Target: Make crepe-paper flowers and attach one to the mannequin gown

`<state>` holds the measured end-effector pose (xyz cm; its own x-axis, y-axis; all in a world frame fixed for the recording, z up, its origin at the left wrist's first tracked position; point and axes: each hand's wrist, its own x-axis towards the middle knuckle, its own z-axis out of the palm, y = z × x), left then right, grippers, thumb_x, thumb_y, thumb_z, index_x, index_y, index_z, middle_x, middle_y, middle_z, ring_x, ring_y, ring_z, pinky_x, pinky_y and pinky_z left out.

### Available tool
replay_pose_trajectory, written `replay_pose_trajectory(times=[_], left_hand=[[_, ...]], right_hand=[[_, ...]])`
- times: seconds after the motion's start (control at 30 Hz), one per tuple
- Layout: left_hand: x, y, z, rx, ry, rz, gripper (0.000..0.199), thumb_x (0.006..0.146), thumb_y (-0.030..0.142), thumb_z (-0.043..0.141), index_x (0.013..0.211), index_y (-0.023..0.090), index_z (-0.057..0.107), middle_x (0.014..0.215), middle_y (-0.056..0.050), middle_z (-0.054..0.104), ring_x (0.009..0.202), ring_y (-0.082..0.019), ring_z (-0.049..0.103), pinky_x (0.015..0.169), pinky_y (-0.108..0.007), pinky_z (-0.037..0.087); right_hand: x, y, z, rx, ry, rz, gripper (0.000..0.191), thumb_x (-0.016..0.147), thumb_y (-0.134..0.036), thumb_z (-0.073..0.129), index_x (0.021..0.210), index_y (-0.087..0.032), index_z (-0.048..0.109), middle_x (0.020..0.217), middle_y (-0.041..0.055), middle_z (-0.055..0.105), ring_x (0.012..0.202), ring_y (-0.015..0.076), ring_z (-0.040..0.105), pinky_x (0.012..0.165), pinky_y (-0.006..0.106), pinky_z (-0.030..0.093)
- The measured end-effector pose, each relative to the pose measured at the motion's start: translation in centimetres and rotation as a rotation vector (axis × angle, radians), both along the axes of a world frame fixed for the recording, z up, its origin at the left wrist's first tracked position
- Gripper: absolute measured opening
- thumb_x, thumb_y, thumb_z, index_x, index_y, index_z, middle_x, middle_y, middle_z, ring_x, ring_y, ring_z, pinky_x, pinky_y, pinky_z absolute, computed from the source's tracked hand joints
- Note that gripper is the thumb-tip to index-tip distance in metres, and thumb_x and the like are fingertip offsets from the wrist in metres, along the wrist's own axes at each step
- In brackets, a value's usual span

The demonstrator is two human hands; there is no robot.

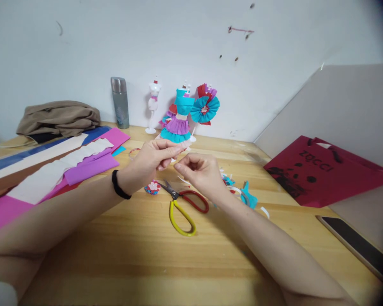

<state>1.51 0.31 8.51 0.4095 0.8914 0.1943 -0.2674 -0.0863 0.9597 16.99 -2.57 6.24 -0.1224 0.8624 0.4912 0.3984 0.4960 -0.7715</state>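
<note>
My left hand (150,163), with a black band at the wrist, pinches a small pale piece (184,145) between thumb and fingers. Close to its right, my right hand (201,172) is closed, thumb against fingertips; whatever it holds is too small to make out. Below the hands lie scissors (175,196) with one yellow and one red handle, blades slightly apart. A small red and blue rosette with a pale flower (152,187) lies left of the blades. Behind the hands stands a small dress form in a turquoise and purple crepe dress (178,124).
Coloured crepe sheets (89,168) and brown cloth (59,117) lie left. A flask (120,104), a bare white form (153,102) and a turquoise rosette (206,109) stand by the wall. Turquoise scraps (249,195), a red bag (325,172) and a phone (354,244) are right.
</note>
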Motion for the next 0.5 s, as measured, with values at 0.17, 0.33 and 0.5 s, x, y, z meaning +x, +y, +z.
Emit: replay_pose_trajectory(times=[0.17,0.33,0.5], left_hand=[[0.0,0.3,-0.3,-0.089,-0.063,-0.036,0.017,0.073,0.027,0.076,0.068,0.012,0.068,0.055,0.003,0.047,0.043,-0.003,0.033,0.04,-0.017,0.019],[0.4,-0.2,-0.7,-0.174,-0.093,-0.086,0.021,0.075,0.028,0.076,0.067,0.013,0.063,0.056,0.004,0.043,0.043,-0.003,0.032,0.039,-0.017,0.02],[0.6,-0.9,-0.5,-0.237,-0.104,-0.097,0.023,0.077,0.025,0.074,0.065,0.014,0.058,0.054,0.005,0.041,0.042,-0.003,0.031,0.04,-0.017,0.019]], right_hand=[[0.4,0.2,0.4,0.295,-0.037,-0.161,0.016,0.077,-0.028,0.07,0.077,-0.02,0.055,0.066,-0.0036,0.054,0.054,0.0091,0.047,0.05,0.023,0.04],[0.3,-0.1,0.3,0.527,-0.179,-0.201,0.011,0.081,-0.02,0.069,0.086,-0.02,0.059,0.077,0.0,0.06,0.057,0.0103,0.05,0.053,0.026,0.043],[0.5,-0.3,0.4,0.563,-0.21,-0.206,0.009,0.087,-0.019,0.064,0.079,-0.02,0.061,0.07,0.0011,0.062,0.056,0.0118,0.054,0.053,0.026,0.045]])
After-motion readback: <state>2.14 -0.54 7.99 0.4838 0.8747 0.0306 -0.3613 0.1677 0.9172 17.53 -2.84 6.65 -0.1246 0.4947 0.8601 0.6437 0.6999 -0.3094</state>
